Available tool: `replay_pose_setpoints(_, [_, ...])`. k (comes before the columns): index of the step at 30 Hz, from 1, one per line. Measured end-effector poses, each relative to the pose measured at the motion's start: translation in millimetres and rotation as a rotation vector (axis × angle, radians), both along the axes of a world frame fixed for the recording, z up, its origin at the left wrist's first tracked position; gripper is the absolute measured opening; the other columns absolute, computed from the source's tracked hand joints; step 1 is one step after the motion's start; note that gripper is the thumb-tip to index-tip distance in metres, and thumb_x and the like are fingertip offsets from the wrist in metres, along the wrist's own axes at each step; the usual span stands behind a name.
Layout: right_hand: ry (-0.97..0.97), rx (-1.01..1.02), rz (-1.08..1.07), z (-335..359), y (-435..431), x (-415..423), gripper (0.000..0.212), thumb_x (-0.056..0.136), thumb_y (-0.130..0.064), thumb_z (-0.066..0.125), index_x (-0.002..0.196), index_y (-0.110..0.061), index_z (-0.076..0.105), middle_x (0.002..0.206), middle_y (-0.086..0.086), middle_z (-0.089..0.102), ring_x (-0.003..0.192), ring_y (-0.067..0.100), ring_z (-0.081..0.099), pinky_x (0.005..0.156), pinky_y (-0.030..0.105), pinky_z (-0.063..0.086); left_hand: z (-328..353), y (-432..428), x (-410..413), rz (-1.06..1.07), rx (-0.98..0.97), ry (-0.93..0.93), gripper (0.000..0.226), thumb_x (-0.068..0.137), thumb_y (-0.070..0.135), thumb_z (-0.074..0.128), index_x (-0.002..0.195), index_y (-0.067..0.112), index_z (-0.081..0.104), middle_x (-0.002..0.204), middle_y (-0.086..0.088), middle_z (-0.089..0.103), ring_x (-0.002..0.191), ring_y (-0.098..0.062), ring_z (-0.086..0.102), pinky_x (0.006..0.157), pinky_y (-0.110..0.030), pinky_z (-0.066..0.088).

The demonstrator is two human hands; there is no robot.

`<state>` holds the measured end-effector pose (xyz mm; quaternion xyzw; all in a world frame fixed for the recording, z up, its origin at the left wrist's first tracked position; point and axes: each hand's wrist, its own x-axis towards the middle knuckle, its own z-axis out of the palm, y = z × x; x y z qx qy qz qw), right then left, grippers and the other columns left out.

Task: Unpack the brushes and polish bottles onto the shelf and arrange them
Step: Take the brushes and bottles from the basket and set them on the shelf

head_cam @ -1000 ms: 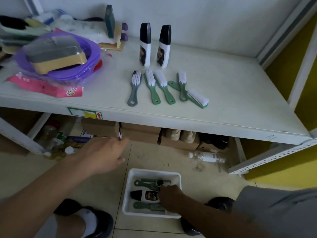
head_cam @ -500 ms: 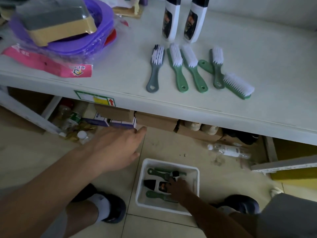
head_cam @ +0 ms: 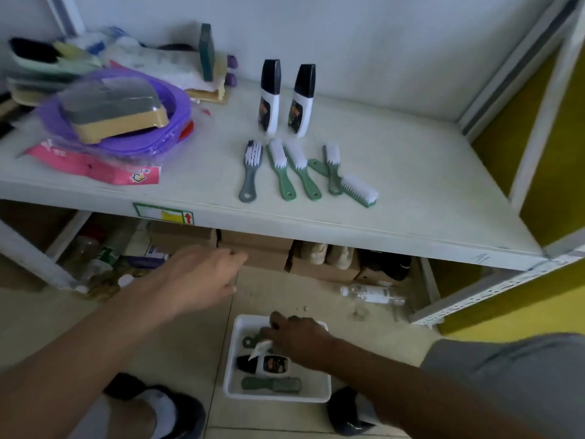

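Head view: at lower left the left hand [head_cam: 202, 277] hovers slack and empty below the shelf [head_cam: 411, 185] edge. Right of it, at bottom centre, the right hand [head_cam: 297, 339] grasps a brush [head_cam: 261, 347] inside the bin [head_cam: 231, 369], beside a lying bottle [head_cam: 267, 364]. Lifted straight up, the brush may knock that overhanging edge and drop. Above, a basin [head_cam: 133, 134] crowds the shelf's left, while a row of brushes [head_cam: 281, 172] and two upright bottles [head_cam: 269, 99] fill the centre, so new pieces likely belong further right.
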<state>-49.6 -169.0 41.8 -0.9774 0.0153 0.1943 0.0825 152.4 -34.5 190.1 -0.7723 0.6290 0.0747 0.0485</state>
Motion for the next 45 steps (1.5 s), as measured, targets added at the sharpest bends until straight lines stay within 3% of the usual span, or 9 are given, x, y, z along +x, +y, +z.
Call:
replay_pose_setpoints(4, [-0.175,-0.013,-0.077,73,2,-1,0.043,0.096,-0.032,0.058,0.133,-0.025,0.037,0.129,0.006,0.047,0.077,0.029,0.065,0.056,0.036,0.05,15,6,0,0.011,-0.066,-0.026,0.029,0.095,0.038,0.056,0.122,0.028,0.05,0.1,0.009,0.06,0.078,-0.009,0.059,0.055,-0.024,0.039])
replay_pose_setpoints(10, [-0.533,0.195,-0.428,200,-14,3,0.021,0.102,-0.042,0.046,0.111,-0.024,0.042,0.102,0.001,0.062,0.081,0.021,0.063,0.068,0.04,0.052,38,6,2,0.052,-0.227,0.002,0.031,0.09,0.034,0.053,0.119,0.024,0.054,0.104,0.004,0.063,0.088,-0.021,0.065,0.066,-0.036,0.052])
replay_pose_setpoints(14, [-0.747,0.223,-0.601,251,-57,26,0.021,0.104,-0.037,0.045,0.114,-0.019,0.043,0.078,-0.006,0.064,0.062,0.004,0.062,0.053,0.013,0.044,45,-2,-7,0.027,-0.306,0.037,0.03,0.094,0.033,0.052,0.12,0.02,0.053,0.104,0.001,0.064,0.091,-0.024,0.065,0.07,-0.037,0.052])
replay_pose_setpoints(17, [-0.868,0.253,-0.756,268,-106,62,0.02,0.104,-0.031,0.046,0.114,-0.014,0.045,0.081,-0.001,0.066,0.055,-0.001,0.062,0.049,0.009,0.045,47,-10,-9,0.026,-0.302,0.05,0.031,0.095,0.029,0.049,0.124,0.017,0.051,0.101,0.001,0.063,0.083,-0.022,0.064,0.066,-0.034,0.048])
replay_pose_setpoints(22, [-0.841,0.376,-0.974,261,-201,122,0.04,0.091,-0.034,0.058,0.119,-0.007,0.049,0.093,0.012,0.071,0.067,0.023,0.075,0.065,0.049,0.063,48,-21,-6,0.004,-0.254,0.02,0.008,0.095,0.017,0.049,0.09,0.016,0.043,0.07,0.006,0.038,0.061,-0.015,0.049,0.063,-0.034,0.049])
replay_pose_setpoints(26, [-0.864,0.329,-1.032,245,-228,159,0.039,0.098,-0.024,0.058,0.128,-0.003,0.046,0.105,0.007,0.061,0.055,0.007,0.063,0.05,0.018,0.055,41,-25,-2,-0.084,-0.229,0.029,0.017,0.097,0.018,0.049,0.087,0.017,0.036,0.067,0.005,0.031,0.056,-0.013,0.035,0.062,-0.034,0.044])
replay_pose_setpoints(31, [-0.887,0.402,-1.101,228,-248,192,0.043,0.095,-0.026,0.061,0.128,-0.008,0.042,0.121,0.013,0.059,0.081,0.028,0.073,0.07,0.047,0.063,29,-28,5,-0.094,-0.278,0.043,0.014,0.095,0.02,0.053,0.088,0.018,0.041,0.066,0.007,0.029,0.054,-0.011,0.033,0.058,-0.032,0.039])
replay_pose_setpoints(39, [-0.8,0.328,-1.134,227,-246,187,0.048,0.092,-0.032,0.063,0.131,-0.012,0.045,0.111,0.012,0.069,0.082,0.023,0.071,0.076,0.042,0.058,25,-25,6,-0.109,-0.275,0.049,0.014,0.095,0.02,0.053,0.087,0.018,0.041,0.066,0.008,0.03,0.054,-0.009,0.035,0.058,-0.03,0.042])
replay_pose_setpoints(45, [-0.839,0.145,-0.947,239,-202,137,0.051,0.093,-0.031,0.063,0.135,-0.012,0.041,0.119,0.014,0.063,0.106,0.028,0.062,0.084,0.034,0.048,30,-18,1,-0.09,-0.204,0.037,0.018,0.099,0.017,0.046,0.084,0.019,0.035,0.069,0.006,0.037,0.056,-0.008,0.038,0.058,-0.029,0.036])
